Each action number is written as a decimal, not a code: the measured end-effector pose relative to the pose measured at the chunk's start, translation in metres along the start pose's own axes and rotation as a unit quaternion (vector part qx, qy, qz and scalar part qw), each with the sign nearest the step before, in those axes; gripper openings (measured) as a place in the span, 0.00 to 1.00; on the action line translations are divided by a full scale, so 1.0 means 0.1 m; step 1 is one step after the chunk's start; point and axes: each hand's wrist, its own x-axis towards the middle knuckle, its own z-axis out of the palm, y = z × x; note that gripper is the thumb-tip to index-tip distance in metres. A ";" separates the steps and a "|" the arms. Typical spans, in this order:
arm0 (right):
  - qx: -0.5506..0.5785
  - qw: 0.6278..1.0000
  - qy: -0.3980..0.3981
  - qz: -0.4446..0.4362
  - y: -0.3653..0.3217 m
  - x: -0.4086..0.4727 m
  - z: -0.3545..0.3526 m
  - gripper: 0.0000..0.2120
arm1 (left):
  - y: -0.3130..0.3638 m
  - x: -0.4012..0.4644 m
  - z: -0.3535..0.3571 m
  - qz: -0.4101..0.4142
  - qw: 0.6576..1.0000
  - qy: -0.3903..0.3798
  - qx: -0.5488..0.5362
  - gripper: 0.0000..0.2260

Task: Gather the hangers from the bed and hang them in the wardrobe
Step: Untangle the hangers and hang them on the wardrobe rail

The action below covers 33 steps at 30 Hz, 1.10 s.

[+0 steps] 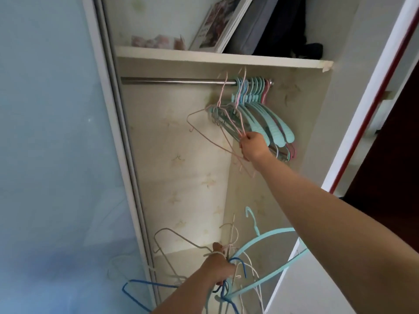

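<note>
Legible text: none. Framed picture (221, 23) on the top shelf (226, 57) carries a few lines of dark lettering near its lower left corner; too blurred to read. No other labels, brands or numbers made out.

Right hand (252, 147) grips pink wire hangers (223, 132) at rail (172, 81); left hand (218, 269) holds bundle (256, 264)

Right arm stretched up and forward into frame from the lower right, forearm bare, wrist nearly straight. Right hand (253, 148) raised high, fingers curled and pinched tight in a grip, knuckles turned away from the camera. Left arm held low, reaching in from the bottom edge. Left hand (219, 270) clenched in a fist-like grip, thumb lifted upward.
</note>
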 end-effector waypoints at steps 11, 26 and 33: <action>0.144 0.977 -0.078 0.135 0.12 0.13 0.17 0.07 | -0.12 0.02 -0.17 -0.025 0.999 0.011 -0.031 0.17; 0.063 0.983 -0.068 0.158 -0.28 0.50 0.07 0.17 | -0.12 0.08 -0.27 -0.034 0.998 0.016 -0.049 0.19; -0.012 0.988 -0.105 0.109 -0.14 0.54 0.09 0.14 | -0.13 0.08 -0.28 -0.031 0.998 0.014 -0.049 0.20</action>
